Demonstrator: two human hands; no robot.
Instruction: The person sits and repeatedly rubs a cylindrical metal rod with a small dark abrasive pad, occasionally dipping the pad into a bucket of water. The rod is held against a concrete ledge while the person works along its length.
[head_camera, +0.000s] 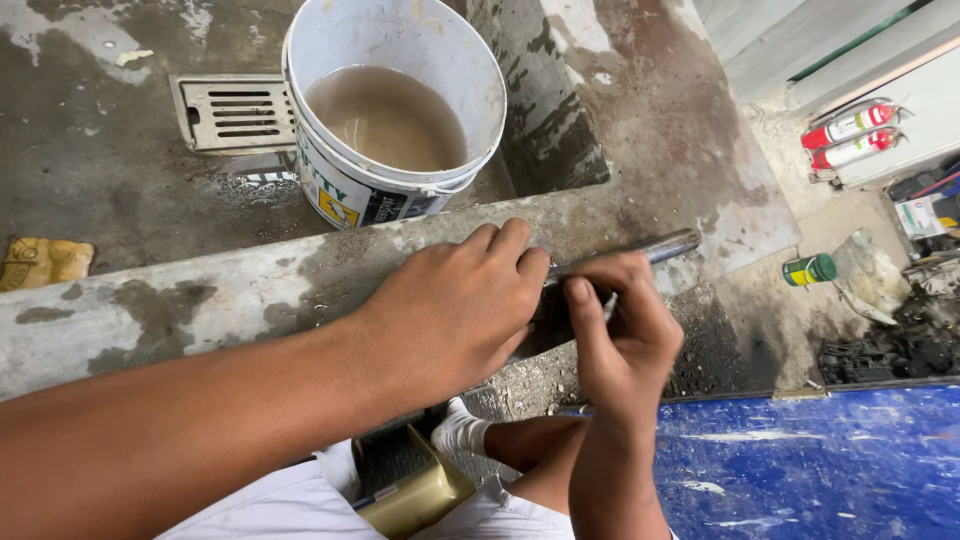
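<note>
Steel rod (on kerb edge) gripped by both hands.

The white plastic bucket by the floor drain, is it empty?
No, the white plastic bucket holds murky brown water, standing on the wet concrete floor beside the metal floor drain.

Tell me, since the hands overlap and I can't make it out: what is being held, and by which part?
A metal rod on the concrete ledge: both left hand and right hand grip its near end.
</note>
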